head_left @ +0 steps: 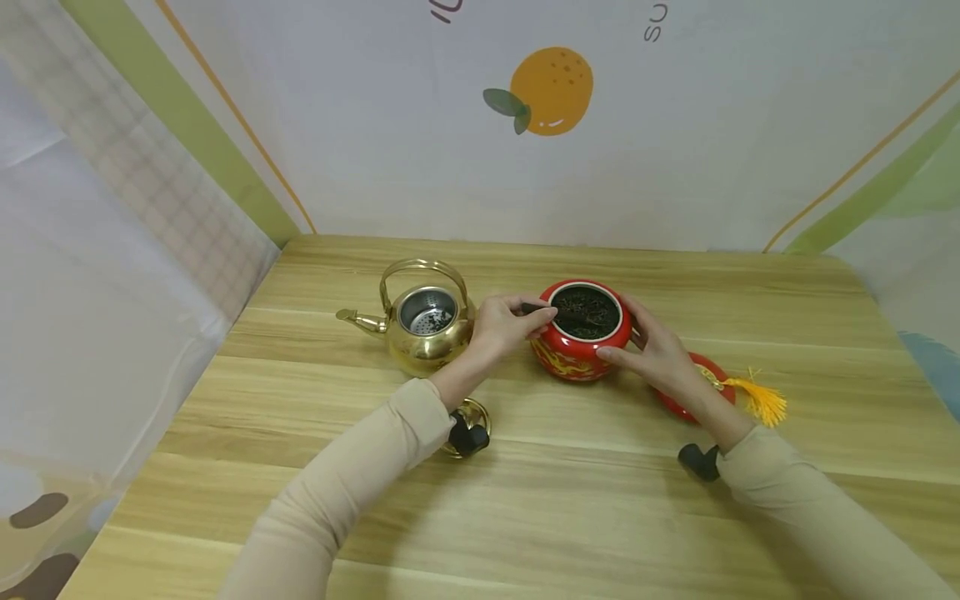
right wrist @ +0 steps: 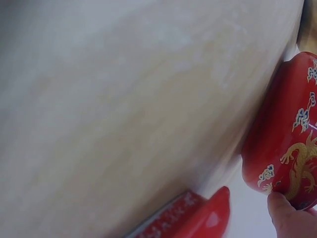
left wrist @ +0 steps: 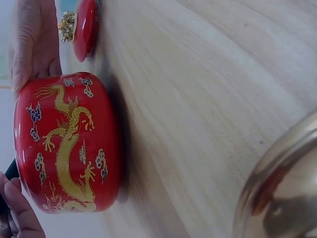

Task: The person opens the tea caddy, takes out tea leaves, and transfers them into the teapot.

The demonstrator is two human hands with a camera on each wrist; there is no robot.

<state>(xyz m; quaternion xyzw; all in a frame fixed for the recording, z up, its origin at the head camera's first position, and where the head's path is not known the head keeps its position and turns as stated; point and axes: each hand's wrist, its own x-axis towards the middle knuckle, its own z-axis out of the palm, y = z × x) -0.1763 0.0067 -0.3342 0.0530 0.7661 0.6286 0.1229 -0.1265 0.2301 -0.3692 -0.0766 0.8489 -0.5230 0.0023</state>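
Note:
In the head view my left hand pinches the dark handle of a small black scoop. The scoop's far end lies in dark loose tea leaves inside a round red jar with a gold dragon. My right hand grips the jar's right side, thumb in front and fingers behind. From the left wrist view, the jar stands on the table between both hands. Left of my left hand is a gold teapot, uncovered, with a few dark leaves in its metal strainer.
The red jar lid with a yellow tassel lies under my right forearm. A gold round lid sits beside my left wrist, partly covered by a black piece. Printed cloth hangs behind the wooden table.

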